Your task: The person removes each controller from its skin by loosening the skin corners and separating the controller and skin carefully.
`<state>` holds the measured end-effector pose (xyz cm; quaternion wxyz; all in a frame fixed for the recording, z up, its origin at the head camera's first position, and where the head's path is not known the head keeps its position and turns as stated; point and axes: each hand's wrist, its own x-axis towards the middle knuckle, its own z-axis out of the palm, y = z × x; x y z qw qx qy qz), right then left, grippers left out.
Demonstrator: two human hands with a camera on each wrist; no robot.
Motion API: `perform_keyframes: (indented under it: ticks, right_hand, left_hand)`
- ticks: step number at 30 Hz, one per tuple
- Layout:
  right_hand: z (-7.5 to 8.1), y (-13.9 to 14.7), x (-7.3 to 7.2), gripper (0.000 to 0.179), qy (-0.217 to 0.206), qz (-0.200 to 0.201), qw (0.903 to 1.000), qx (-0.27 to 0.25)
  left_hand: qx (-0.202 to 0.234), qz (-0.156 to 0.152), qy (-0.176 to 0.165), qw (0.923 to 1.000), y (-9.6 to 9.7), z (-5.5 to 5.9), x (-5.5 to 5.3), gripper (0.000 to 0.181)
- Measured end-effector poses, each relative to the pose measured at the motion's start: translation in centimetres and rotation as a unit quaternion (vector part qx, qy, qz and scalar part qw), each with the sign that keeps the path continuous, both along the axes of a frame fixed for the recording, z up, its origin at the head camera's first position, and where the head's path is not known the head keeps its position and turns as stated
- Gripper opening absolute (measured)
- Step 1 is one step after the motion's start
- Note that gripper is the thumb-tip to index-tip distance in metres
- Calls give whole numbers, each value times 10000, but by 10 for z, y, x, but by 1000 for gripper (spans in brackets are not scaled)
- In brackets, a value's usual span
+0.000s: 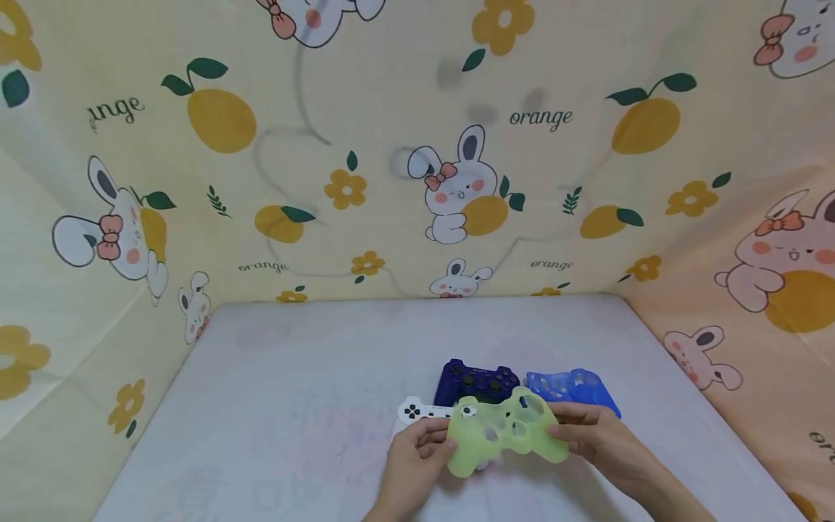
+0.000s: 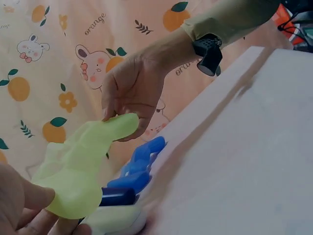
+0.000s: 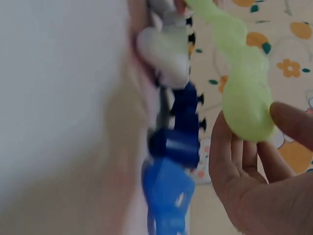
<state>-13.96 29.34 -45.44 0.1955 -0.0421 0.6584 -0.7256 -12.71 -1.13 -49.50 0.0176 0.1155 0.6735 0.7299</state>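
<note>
A pale yellow-green game controller cover (image 1: 502,428), with holes through its face, is held up between both hands in the head view. My left hand (image 1: 417,458) pinches its left grip between thumb and fingers. At the other end my right hand (image 1: 603,442) pinches the right grip, as the right wrist view shows too. Partly hidden under the cover, a white game controller (image 1: 412,410) lies on the table. Behind it is a dark blue game controller (image 1: 479,382), its lower part covered from sight. A translucent blue controller cover (image 1: 574,386) lies beside that, near the right hand.
The white tabletop (image 1: 293,391) extends to the left and behind these things. A printed cloth (image 1: 391,217) with rabbits and oranges rises at the back and both sides. In the left wrist view, a black camera (image 2: 209,51) is strapped to the right wrist.
</note>
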Motion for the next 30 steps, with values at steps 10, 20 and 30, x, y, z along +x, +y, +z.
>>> perform_keyframes:
  ticks: [10,20,30]
  right_hand:
    - [-7,45,-8,32,-625,981,9932,32]
    - [-7,69,-7,32,-814,1343,9876,-61]
    - [-12,85,-4,24,-711,1169,9882,686]
  left_hand:
    - [-29,-232,-224,9995,29,7,2,28]
    - [76,-318,-637,9974,53,6,5,26]
    - [163,-317,-1005,9943,74,-3,10,22]
